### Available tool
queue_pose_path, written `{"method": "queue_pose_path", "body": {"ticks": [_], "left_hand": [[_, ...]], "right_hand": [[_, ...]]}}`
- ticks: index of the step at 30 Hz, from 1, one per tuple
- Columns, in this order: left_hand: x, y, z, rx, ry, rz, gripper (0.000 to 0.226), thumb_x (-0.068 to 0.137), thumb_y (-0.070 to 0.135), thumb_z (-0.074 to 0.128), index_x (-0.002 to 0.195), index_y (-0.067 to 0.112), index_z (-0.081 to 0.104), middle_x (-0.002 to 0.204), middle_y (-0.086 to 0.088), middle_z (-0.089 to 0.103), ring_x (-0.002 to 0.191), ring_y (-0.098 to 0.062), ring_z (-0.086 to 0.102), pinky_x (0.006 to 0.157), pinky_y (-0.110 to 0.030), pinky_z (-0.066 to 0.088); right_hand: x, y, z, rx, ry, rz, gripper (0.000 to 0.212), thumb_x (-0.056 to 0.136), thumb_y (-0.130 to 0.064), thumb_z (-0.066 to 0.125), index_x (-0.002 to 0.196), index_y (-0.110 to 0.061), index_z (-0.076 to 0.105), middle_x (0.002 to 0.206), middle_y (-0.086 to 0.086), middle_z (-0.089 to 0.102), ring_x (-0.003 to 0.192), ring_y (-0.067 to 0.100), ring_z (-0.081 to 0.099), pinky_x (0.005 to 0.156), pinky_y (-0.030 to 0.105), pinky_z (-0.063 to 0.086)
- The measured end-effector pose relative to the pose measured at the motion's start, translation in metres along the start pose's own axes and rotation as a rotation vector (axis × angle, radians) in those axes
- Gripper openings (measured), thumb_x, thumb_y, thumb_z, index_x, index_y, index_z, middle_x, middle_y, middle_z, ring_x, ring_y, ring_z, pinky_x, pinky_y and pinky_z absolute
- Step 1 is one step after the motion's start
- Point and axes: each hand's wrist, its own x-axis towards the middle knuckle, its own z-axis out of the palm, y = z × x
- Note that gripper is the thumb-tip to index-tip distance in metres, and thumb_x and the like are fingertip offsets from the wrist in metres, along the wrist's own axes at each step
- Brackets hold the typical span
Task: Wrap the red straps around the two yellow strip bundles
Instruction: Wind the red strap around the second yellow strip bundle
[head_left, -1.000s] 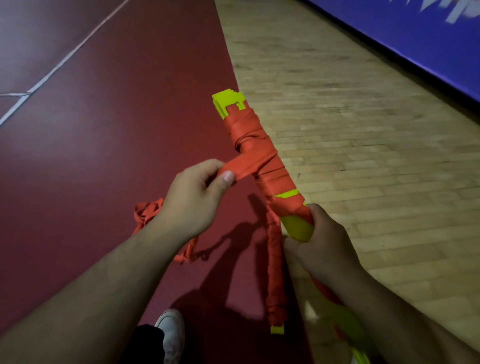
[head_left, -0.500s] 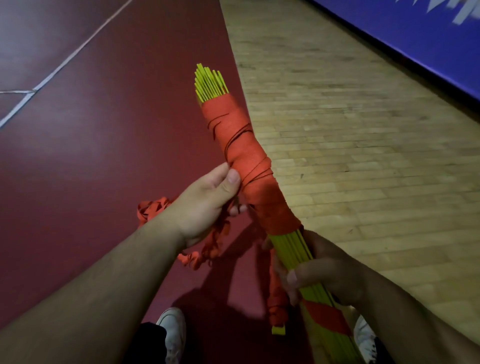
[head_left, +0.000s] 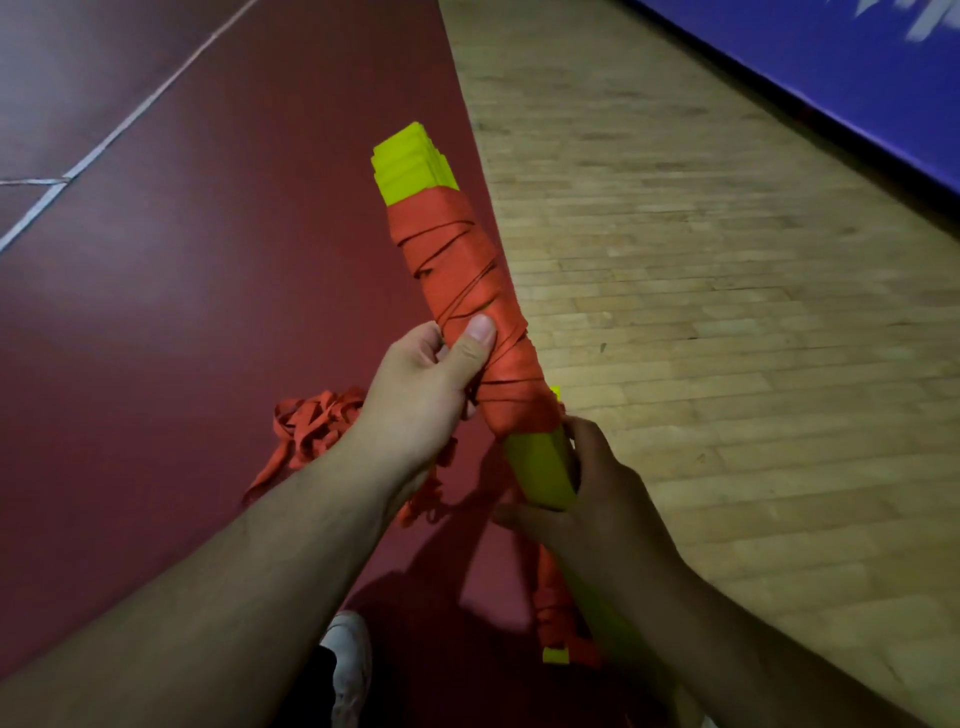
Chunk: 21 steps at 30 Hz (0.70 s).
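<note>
My left hand (head_left: 415, 395) thumbs the red strap (head_left: 467, 291) wrapping the yellow strip bundle (head_left: 413, 163); my right hand (head_left: 587, 499) grips its bare middle.

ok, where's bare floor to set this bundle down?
Free: wooden floor between the held bundle and the blue wall; red floor between the white line and the loose strap heap. Crowded: below the held bundle, where the heap, second bundle and shoe sit close together.

Yellow strip bundle (head_left: 540, 467) rotated; left hand (head_left: 415, 395) now grips wrapped red strap (head_left: 462, 270).
</note>
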Motion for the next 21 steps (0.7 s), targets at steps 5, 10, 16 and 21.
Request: {"method": "queue_pose_path", "body": {"ticks": [5, 10, 16, 21], "left_hand": [[0.002, 0.006, -0.01, 0.159, -0.241, 0.045, 0.014, 0.097, 0.023, 0.057, 0.085, 0.015, 0.057, 0.063, 0.01, 0.054, 0.052, -0.003, 0.052, 0.047, -0.011, 0.039], [0.012, -0.003, -0.026, 0.413, -0.149, 0.057, 0.029, 0.077, 0.04, 0.075, 0.09, 0.023, 0.054, 0.071, 0.013, 0.056, 0.051, -0.011, 0.058, 0.05, -0.022, 0.046], [0.011, -0.01, -0.037, 0.864, -0.12, 0.41, 0.014, 0.087, 0.037, 0.07, 0.079, 0.04, 0.06, 0.092, 0.015, 0.062, 0.091, -0.01, 0.057, 0.081, -0.03, 0.042], [0.011, -0.007, -0.03, 1.036, 0.002, 0.512, 0.01, 0.089, 0.037, 0.068, 0.091, 0.028, 0.071, 0.097, 0.014, 0.05, 0.096, -0.02, 0.046, 0.083, -0.039, 0.04]], "right_hand": [[0.006, 0.009, -0.01, -0.1, 0.03, 0.033, 0.059, 0.061, -0.045, 0.072, 0.115, -0.04, 0.049, 0.083, -0.008, 0.068, 0.072, 0.016, 0.067, 0.066, 0.041, 0.057], [0.01, 0.014, -0.019, -0.171, 0.086, 0.011, 0.054, 0.067, -0.038, 0.078, 0.115, -0.036, 0.054, 0.082, -0.009, 0.067, 0.074, 0.016, 0.066, 0.066, 0.036, 0.055], [0.016, 0.013, -0.026, -0.197, 0.198, 0.065, 0.044, 0.066, -0.039, 0.078, 0.102, -0.032, 0.053, 0.075, -0.008, 0.064, 0.071, 0.02, 0.064, 0.066, 0.037, 0.054], [0.013, 0.004, -0.03, -0.19, 0.236, 0.019, 0.046, 0.068, -0.036, 0.078, 0.107, -0.031, 0.053, 0.074, -0.009, 0.063, 0.068, 0.017, 0.062, 0.063, 0.037, 0.053]]}}
